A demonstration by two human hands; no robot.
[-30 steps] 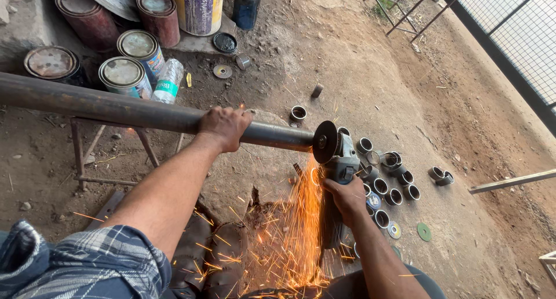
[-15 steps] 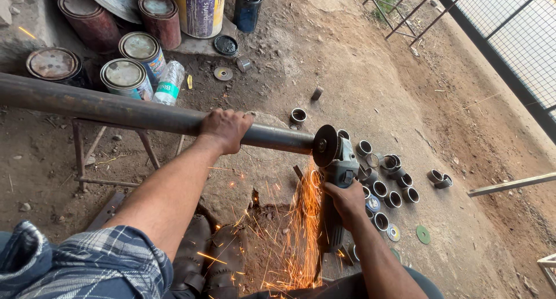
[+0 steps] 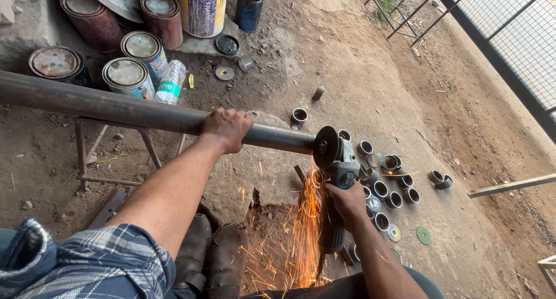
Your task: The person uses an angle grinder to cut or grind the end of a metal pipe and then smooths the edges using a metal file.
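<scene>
From the head camera, looking down: my left hand [image 3: 227, 128] is wrapped over the long steel pipe [image 3: 133, 112], a closed grip pressing it down where it lies across a low metal stand [image 3: 110, 154]. My right hand [image 3: 347, 201] holds the body of the angle grinder [image 3: 341, 166], grip closed around it, its cutting disc [image 3: 325, 147] biting into the pipe near the free end. Sparks [image 3: 304, 229] stream down and toward me, falling past my boots [image 3: 211, 258] onto the dirt floor [image 3: 359, 73].

Against the pictures from a moment ago, the pipe, both hands and the grinder sit in much the same place; the spark shower has narrowed into a tighter column, so I judge the cut is going steadily.

Just beyond the grinder, short cut pipe rings [image 3: 387, 186] lie scattered on the ground, with a few flat discs [image 3: 424, 235] near them. Old paint cans [image 3: 130, 73] and a plastic bottle [image 3: 171, 81] stand behind the pipe.
</scene>
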